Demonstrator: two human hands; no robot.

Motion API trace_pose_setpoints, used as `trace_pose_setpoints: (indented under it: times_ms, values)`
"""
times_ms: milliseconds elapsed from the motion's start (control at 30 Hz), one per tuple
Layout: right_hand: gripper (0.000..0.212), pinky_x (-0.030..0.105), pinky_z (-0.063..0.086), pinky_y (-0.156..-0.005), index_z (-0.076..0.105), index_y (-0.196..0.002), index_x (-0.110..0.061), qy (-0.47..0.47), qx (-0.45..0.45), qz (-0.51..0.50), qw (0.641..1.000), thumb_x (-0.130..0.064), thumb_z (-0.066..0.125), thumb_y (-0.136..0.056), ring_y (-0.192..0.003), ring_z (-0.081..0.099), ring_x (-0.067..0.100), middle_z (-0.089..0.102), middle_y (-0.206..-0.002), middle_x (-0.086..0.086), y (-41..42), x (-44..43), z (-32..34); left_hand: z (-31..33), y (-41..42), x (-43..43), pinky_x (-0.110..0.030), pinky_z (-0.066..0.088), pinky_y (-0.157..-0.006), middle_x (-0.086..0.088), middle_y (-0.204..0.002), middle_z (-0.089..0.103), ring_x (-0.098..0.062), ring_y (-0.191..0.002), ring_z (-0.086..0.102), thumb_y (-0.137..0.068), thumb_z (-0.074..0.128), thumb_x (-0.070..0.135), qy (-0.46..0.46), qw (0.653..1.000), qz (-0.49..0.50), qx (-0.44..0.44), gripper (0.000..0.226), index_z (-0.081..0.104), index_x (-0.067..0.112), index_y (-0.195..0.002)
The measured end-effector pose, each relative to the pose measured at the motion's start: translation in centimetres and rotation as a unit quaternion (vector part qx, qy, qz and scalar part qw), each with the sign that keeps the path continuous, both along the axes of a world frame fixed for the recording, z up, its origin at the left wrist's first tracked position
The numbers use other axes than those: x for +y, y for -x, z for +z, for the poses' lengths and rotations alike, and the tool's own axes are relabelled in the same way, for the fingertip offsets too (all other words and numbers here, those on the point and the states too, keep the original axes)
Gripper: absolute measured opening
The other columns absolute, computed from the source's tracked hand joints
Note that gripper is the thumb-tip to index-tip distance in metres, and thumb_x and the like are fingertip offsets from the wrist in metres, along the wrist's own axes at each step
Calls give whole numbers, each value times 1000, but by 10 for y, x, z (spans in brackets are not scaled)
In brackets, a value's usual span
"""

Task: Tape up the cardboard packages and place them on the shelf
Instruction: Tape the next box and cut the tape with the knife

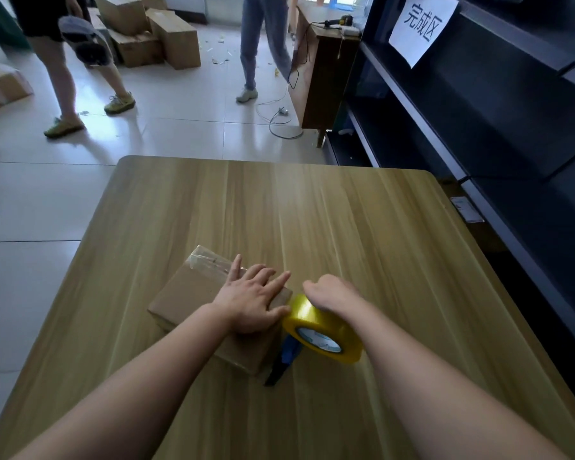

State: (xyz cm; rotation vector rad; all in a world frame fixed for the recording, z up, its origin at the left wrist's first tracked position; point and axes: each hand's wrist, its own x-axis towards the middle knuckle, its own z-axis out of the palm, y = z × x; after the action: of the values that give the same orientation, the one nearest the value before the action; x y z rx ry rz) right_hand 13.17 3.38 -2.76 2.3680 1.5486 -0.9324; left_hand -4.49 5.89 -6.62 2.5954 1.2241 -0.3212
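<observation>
Both forearms reach in from the near edge to the box (186, 293), which lies on the near-left part of the table (312, 210). Left hand (249, 300) lies flat on the box top, fingers spread and pressing down. Right hand (332, 293) is curled over the yellow tape (326, 327), gripping it from above. The roll touches the box's right edge, and its blue dispenser (289, 353) points down toward the table. A loose clear flap (206, 260) sticks up at the box's far corner.

The step in hand looks like laying a strip across the top. To do it well, the flat palm should pin the lid shut and stop the box sliding while the roll is drawn away under steady tension, low and in line with the seam. The strip wants rubbing down before it is cut, and the far flap needs smoothing too, or it may peel.

Beyond the table, to the right, stands the dark shelf (478, 127) with a paper sign (422, 24), where the box likely goes.
</observation>
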Motion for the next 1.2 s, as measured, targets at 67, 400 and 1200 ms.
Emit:
trace_pose_setpoints:
  times_ms: [67, 400, 1200]
  values:
    - [59, 38, 44, -99, 55, -131, -3, 12, 16, -8, 1000, -45, 36, -96, -122, 53, 37, 55, -137, 19, -6, -2, -6, 6, 1, 1, -63, -19, -110, -2, -162, 8, -20, -149, -5, -65, 12, 89, 35, 999, -20, 16, 106, -8, 34, -152]
    - [66, 38, 45, -86, 66, -102, -8, -28, 33, 13, 999, -63, 30, -97, -109, 59, 36, 65, -116, 18, -10, -10, -4, 14, -13, -20, -68, -13, -108, -4, -155, 15, -25, -147, 1, -59, 64, 78, 36, 999, 5, 39, 133, -8, 18, -153]
    - [80, 45, 49, -96, 60, -129, -17, -165, 63, 145, 973, -79, 48, -80, -108, 60, 28, 62, -124, 5, 54, 55, 161, 69, 67, 15, -51, 44, -103, 1, -134, 38, -25, -126, 41, -44, 84, 35, 314, 825, 212, -420, 93, 32, 65, -115]
